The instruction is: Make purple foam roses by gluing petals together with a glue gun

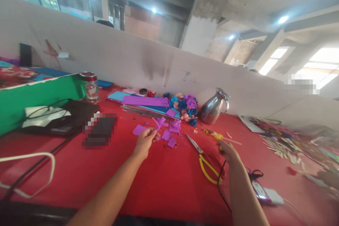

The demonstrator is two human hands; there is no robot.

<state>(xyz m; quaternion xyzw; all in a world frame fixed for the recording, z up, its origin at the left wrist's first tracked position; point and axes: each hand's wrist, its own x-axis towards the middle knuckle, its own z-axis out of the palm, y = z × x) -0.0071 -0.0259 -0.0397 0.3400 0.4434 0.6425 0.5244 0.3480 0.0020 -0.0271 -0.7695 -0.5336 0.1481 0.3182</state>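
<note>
My left hand [145, 142] pinches a partly formed purple paper flower [160, 123] between thumb and fingers. My right hand [228, 151] is closed around a yellow glue gun [218, 136], its tip pointing left and a black cord trailing below. Most of the gun's body is hidden by the fingers. Loose purple paper petals [166, 135] and another purple flower [175, 125] lie just right of my left hand. Between the two hands rest scissors [196, 144] with yellow handles, blades toward the back left.
Finished paper flowers [182, 104] pile up at the back beside a steel jug [212, 107]. Purple paper strips [145, 101] lie on blue sheets. A glass jar [91, 90] and green board [47, 97] stand left. Another person's hand [328, 177] is at the far right.
</note>
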